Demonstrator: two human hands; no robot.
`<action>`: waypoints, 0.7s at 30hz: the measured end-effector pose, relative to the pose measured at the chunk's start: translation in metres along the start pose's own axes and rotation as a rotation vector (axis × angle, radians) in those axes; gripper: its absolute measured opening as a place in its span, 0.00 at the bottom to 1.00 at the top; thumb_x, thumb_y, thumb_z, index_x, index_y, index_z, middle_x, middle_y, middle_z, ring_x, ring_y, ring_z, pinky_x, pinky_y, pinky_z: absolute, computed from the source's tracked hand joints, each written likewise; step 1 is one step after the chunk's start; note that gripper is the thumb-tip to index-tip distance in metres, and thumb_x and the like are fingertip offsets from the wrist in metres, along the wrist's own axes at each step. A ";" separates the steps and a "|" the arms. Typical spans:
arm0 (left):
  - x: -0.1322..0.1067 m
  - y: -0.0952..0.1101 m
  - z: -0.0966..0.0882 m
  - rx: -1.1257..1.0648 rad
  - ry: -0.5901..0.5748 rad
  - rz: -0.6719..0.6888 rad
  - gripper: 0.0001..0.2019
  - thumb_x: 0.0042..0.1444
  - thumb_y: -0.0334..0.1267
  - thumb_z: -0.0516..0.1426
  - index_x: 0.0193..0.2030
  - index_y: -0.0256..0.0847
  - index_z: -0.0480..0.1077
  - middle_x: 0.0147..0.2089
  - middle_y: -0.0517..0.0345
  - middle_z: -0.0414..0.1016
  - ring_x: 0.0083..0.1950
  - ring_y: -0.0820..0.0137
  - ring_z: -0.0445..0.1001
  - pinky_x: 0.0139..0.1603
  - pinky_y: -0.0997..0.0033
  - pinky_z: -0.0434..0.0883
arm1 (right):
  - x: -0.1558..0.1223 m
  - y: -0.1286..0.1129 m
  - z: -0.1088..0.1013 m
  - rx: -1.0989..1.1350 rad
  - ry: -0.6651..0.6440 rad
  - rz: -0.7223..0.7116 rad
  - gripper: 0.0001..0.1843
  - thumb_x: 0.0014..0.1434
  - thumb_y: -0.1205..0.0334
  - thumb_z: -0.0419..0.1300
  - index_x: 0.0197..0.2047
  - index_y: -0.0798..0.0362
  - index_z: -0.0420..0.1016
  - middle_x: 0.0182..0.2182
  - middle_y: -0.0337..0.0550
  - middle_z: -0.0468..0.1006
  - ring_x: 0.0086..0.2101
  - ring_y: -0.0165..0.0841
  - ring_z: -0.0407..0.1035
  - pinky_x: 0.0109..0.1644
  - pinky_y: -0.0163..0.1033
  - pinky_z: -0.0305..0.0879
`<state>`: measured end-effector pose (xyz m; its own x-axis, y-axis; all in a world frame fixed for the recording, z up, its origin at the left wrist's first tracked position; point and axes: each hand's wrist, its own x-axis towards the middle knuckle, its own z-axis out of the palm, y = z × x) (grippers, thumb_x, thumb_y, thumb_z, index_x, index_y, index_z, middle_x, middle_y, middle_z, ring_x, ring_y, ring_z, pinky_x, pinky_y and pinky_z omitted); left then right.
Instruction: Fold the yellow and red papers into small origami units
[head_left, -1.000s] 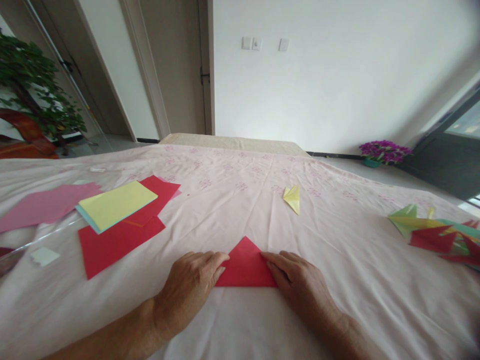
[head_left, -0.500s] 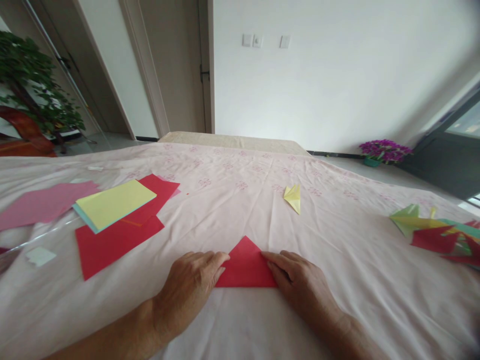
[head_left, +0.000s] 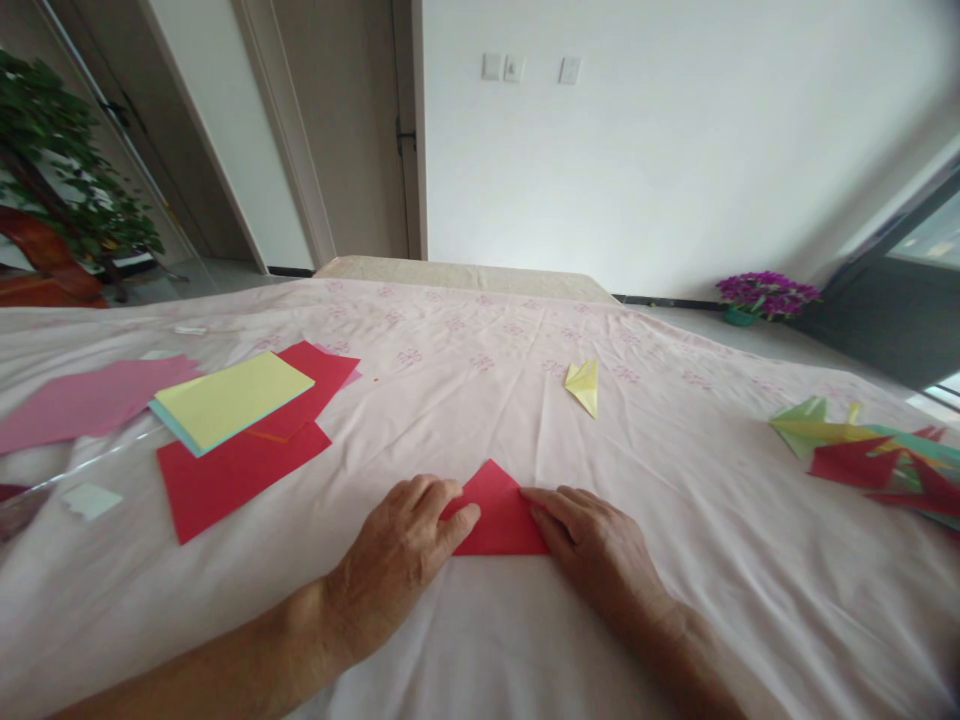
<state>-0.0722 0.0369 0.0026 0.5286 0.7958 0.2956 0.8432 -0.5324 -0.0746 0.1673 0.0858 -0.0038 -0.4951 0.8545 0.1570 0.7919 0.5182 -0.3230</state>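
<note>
A red sheet of origami paper [head_left: 496, 515], folded into a triangle, lies on the cloth in front of me with its point facing away. My left hand [head_left: 409, 545] is closed on its left corner, the thumb lying on top of the paper. At the right corner, my right hand [head_left: 596, 535] grips the sheet with fingers pressed together. Both lower corners of the triangle are hidden under the hands. Beyond them rests a small folded yellow paper piece [head_left: 584, 387].
Left of me lie a yellow paper stack [head_left: 236, 400], red sheets [head_left: 240, 480], pink paper [head_left: 90, 400] and a white scrap [head_left: 91, 502]. Folded paper pieces in several colours, among them a red one [head_left: 851, 465], sit at the right. A flowered cloth [head_left: 450, 380] covers the table.
My left thumb has moved right, from the edge onto the top of the red paper. My right hand keeps its place on the right corner. The view has shifted slightly.
</note>
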 end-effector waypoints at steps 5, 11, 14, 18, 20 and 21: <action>-0.002 0.005 -0.002 -0.003 -0.103 0.238 0.19 0.60 0.27 0.53 0.59 0.39 0.64 0.51 0.52 0.74 0.49 0.67 0.72 0.50 0.66 0.71 | -0.002 0.000 0.003 -0.053 0.020 -0.015 0.14 0.67 0.59 0.50 0.50 0.45 0.74 0.32 0.39 0.77 0.33 0.31 0.70 0.38 0.35 0.61; -0.018 0.040 -0.001 0.224 -0.095 0.095 0.24 0.57 0.29 0.52 0.62 0.33 0.63 0.61 0.40 0.67 0.61 0.56 0.67 0.55 0.56 0.70 | -0.004 -0.011 0.000 -0.311 0.121 -0.073 0.12 0.66 0.62 0.53 0.49 0.46 0.74 0.35 0.44 0.74 0.35 0.35 0.64 0.38 0.39 0.56; -0.021 0.054 -0.009 0.288 -0.112 0.031 0.24 0.58 0.28 0.50 0.62 0.38 0.64 0.61 0.43 0.68 0.62 0.57 0.66 0.56 0.55 0.70 | -0.006 -0.018 -0.003 -0.406 0.139 -0.208 0.14 0.65 0.67 0.54 0.51 0.47 0.72 0.40 0.45 0.73 0.37 0.37 0.63 0.38 0.42 0.55; -0.021 0.059 -0.010 0.322 -0.091 0.033 0.25 0.57 0.27 0.50 0.63 0.34 0.62 0.62 0.41 0.67 0.64 0.57 0.65 0.58 0.57 0.68 | -0.018 -0.032 -0.001 -0.431 0.051 -0.439 0.11 0.65 0.67 0.54 0.48 0.51 0.73 0.36 0.44 0.72 0.33 0.36 0.62 0.36 0.43 0.56; -0.021 0.058 -0.003 0.323 -0.086 0.023 0.25 0.57 0.27 0.51 0.63 0.34 0.63 0.62 0.41 0.67 0.64 0.57 0.64 0.59 0.57 0.68 | -0.026 -0.041 0.002 -0.463 0.049 -0.458 0.12 0.63 0.70 0.54 0.49 0.53 0.72 0.37 0.44 0.72 0.33 0.36 0.63 0.37 0.44 0.57; -0.021 0.057 0.001 0.325 -0.079 0.030 0.25 0.56 0.27 0.52 0.63 0.33 0.63 0.62 0.40 0.67 0.64 0.57 0.65 0.59 0.57 0.68 | -0.029 -0.045 0.003 -0.485 0.055 -0.433 0.13 0.63 0.71 0.54 0.49 0.54 0.72 0.37 0.45 0.73 0.33 0.36 0.63 0.37 0.44 0.58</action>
<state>-0.0351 -0.0098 -0.0088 0.5486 0.8080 0.2149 0.8078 -0.4459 -0.3855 0.1448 0.0371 0.0033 -0.7967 0.5591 0.2296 0.6029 0.7621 0.2361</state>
